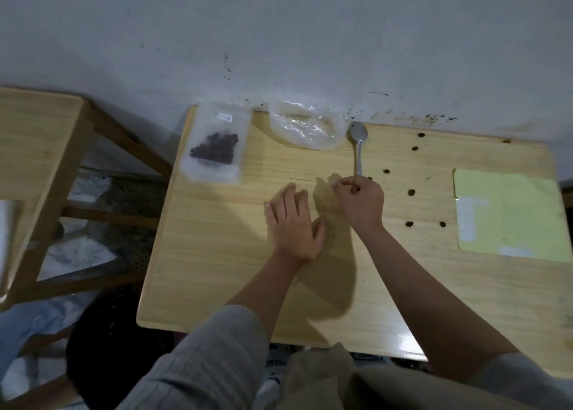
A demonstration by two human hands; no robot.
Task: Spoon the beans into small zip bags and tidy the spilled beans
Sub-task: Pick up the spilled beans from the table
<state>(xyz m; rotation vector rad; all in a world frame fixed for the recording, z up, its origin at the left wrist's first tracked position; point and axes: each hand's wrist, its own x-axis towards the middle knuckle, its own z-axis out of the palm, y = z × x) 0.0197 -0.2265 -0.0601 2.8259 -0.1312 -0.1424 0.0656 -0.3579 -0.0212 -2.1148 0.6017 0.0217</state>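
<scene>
A single wide-angle head-worn view looks steeply down and forward from close above a pale wooden tabletop, facing a stained grey-white wall at the table's far edge; its margins seem blurred and bent.

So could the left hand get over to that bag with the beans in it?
Probably yes. The left hand lies flat and holds nothing, and the table between it and the bean bag looks bare. The spoon is off to the other side.

Wooden table carries a bean-filled zip bag, crumpled plastic bag, spoon, yellow sheet (loose beans scattered between)
</scene>
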